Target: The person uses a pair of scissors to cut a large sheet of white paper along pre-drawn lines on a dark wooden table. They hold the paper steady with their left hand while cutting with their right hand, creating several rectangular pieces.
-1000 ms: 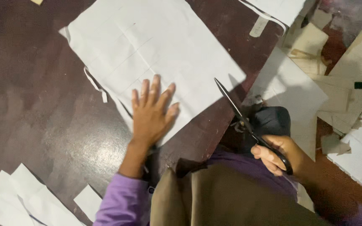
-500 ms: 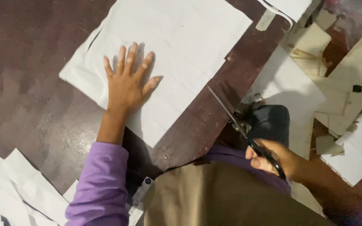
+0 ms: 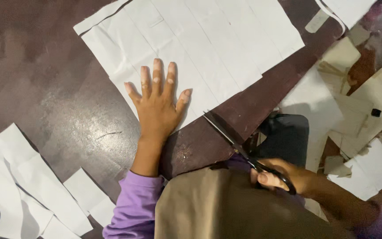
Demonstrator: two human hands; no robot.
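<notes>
My left hand [image 3: 158,104] lies flat, fingers spread, on the near edge of a large white sheet of fabric or paper [image 3: 200,48] marked with parallel fold lines, spread on a dark brown table [image 3: 45,88]. My right hand [image 3: 288,179] grips the black handles of a pair of scissors [image 3: 244,150]. Their blades are slightly apart and point up-left, with the tip just at the sheet's near edge beside my left thumb. I wear purple sleeves and a tan apron.
Several cut white pieces [image 3: 27,194] lie stacked at the table's lower left. Beyond the table's right edge, paper and cardboard scraps [image 3: 363,115] litter the reddish floor. A white strip [image 3: 319,20] sits at the upper right.
The view has shifted, so the sheet now sits higher and more central. My left hand stays flat on the sheet, and the scissor tip has come up to its near edge.
</notes>
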